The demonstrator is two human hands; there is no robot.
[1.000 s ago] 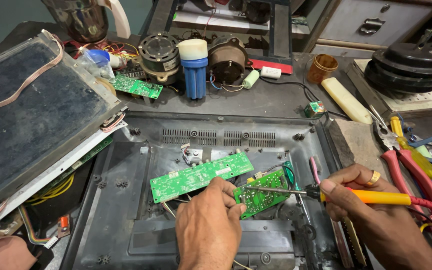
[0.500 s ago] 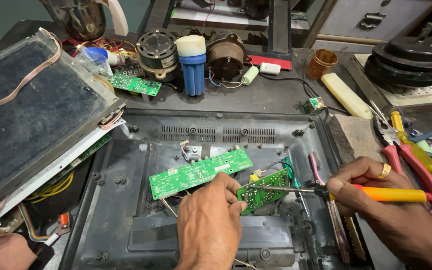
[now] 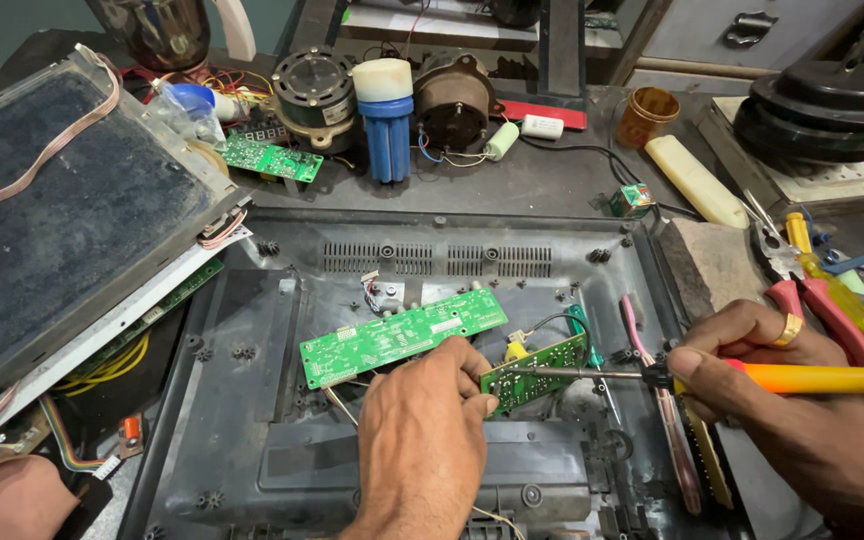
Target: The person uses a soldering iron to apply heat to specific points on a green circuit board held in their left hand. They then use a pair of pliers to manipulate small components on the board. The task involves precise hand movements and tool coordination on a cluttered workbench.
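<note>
Head view: circuit board [image 3: 537,370] between hands.

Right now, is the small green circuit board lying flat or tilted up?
Tilted up: the left hand props the small board on edge.

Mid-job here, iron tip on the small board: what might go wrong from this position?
1. The left hand pinches the small green circuit board close to where the soldering iron tip touches it, so fingers may get burned.
2. That board is held tilted in the air, not clamped; it may slip under the tip.
3. Thin wires run beside the board; the hot shaft in the right hand might scorch them.
</note>
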